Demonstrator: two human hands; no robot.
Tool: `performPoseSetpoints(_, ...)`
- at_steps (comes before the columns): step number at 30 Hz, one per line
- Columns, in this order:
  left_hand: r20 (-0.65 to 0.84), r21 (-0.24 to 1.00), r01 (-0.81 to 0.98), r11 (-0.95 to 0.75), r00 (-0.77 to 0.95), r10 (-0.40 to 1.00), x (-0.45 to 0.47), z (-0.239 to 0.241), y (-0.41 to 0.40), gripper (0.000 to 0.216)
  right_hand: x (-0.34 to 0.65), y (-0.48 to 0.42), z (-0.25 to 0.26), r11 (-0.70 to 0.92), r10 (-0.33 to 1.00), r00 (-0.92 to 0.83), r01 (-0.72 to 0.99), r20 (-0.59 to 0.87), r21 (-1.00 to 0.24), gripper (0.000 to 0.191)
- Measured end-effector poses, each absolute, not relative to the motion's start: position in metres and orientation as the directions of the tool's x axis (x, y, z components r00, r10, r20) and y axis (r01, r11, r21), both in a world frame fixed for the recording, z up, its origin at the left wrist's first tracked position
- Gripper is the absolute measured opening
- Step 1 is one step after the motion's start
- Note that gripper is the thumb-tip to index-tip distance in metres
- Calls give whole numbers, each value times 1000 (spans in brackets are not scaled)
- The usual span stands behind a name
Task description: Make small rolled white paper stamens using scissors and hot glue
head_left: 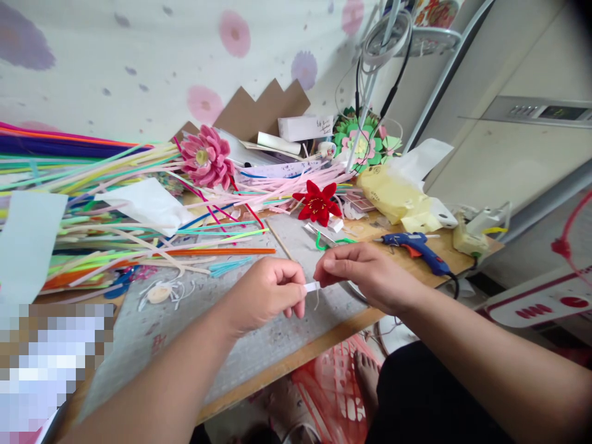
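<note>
My left hand [272, 290] is closed, pinching one end of a small white strip [311, 287] above the table. The fingers of my right hand [365, 271] are pressed together at the strip's other end. A thin pale thread or stem hangs down below the strip. Behind my right hand lie scissors [319, 235] beside a bent green pipe cleaner [320, 242]. Farther back rests a red pipe-cleaner flower [318, 203]. To the left of my left hand is a small cream disc [158, 292] with white strands around it.
Bundles of coloured pipe cleaners [111, 237] cover the table's left side. A pink flower [206, 156] sits at the back. On the right are a blue glue gun [419, 245], a yellow plastic bag [393, 194] and a power strip [474, 231]. The table's wooden edge [296, 365] faces me.
</note>
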State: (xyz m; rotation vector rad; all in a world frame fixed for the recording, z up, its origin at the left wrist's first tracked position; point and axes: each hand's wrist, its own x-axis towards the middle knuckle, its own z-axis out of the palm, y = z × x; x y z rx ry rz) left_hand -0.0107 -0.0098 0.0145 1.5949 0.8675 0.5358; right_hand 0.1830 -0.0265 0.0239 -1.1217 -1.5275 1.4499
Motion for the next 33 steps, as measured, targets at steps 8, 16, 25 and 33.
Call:
performPoseSetpoints(8,-140,976,219,2,618,774,-9,15,-10,14,179,-30,23,17,923,-378,231,-73,-973,23)
performPoseSetpoints(16,-132,976,218,-13,635,762,-10,16,-9,13,183,-27,19,-125,913,-389,20,-123,-992,28)
performPoseSetpoints(25,-134,979,203,6,624,770,-10,18,-9,14,184,-27,15,-156,885,-447,-27,-127,-987,24)
performPoseSetpoints(33,-124,980,198,-1,621,774,-10,16,-9,14,181,-27,13,-88,903,-419,21,-89,-996,32)
